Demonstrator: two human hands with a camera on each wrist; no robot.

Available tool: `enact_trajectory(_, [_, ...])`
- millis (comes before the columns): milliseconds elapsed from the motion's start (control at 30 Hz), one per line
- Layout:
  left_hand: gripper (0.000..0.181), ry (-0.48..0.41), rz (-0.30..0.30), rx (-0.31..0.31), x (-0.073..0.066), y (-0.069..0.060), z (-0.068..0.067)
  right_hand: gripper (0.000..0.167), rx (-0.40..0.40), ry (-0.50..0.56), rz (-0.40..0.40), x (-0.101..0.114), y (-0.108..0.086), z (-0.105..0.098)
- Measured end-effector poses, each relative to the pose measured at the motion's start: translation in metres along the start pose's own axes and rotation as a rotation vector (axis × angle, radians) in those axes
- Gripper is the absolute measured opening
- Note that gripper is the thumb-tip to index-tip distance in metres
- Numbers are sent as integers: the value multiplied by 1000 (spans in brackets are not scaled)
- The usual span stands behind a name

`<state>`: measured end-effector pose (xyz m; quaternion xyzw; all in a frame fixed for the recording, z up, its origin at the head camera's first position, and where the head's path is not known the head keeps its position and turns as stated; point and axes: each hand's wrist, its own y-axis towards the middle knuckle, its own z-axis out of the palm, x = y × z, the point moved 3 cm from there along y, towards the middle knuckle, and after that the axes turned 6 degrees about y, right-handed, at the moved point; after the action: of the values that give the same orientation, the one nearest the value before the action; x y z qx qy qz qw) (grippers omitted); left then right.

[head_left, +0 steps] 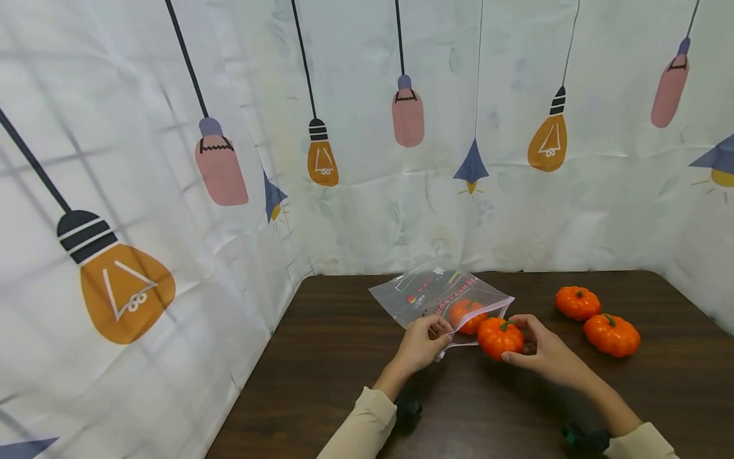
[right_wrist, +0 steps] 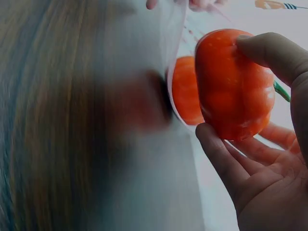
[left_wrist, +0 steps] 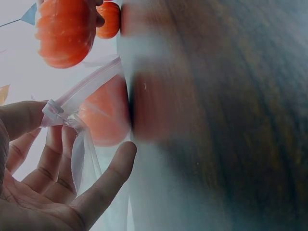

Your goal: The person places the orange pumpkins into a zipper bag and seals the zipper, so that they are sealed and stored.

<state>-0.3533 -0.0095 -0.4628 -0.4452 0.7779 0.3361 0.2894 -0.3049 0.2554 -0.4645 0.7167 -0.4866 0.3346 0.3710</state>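
Orange ribbed pumpkin (head_left: 496,341) is held off table (head_left: 309,370) by right hand (head_left: 547,356), thumb and fingers parted around it, just outside open mouth of clear zip bag (head_left: 410,298). Bag's zip edge is pinched by left hand (head_left: 421,345). Bagged pumpkin (head_left: 460,312) is seen inside; far pumpkin (head_left: 576,303) and near pumpkin (head_left: 610,336) are placed side by side, right.
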Motion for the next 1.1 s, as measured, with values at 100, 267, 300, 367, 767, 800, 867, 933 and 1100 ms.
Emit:
enact_trajectory(100, [5,6,2,-2,0,0,-1,71,20,44,25,0,4,6])
enact_trajectory(267, [5,22,16,-14,-1,1,-2,72,46,71,43,1,12,13])
enact_trajectory(300, [5,25,20,-16,-1,1,-2,73,49,79,47,1,13,14])
enact_trajectory(367, [5,23,28,-17,-2,1,-3,73,58,91,56,2,16,16])
enact_trajectory(767, [6,-50,-10,5,-4,0,-4,70,140,163,39,5,33,24])
enact_trajectory(800, [6,-57,-11,6,-4,0,-4,70,138,161,41,5,35,25])
enact_trajectory(867, [7,-69,-11,6,-5,-1,-5,70,133,152,40,5,38,25])
enact_trajectory(933, [8,-85,-12,7,-5,-1,-6,70,124,137,43,5,41,26])
enact_trajectory(1100, [10,-122,-15,3,-4,1,-6,70,98,113,55,4,47,29])
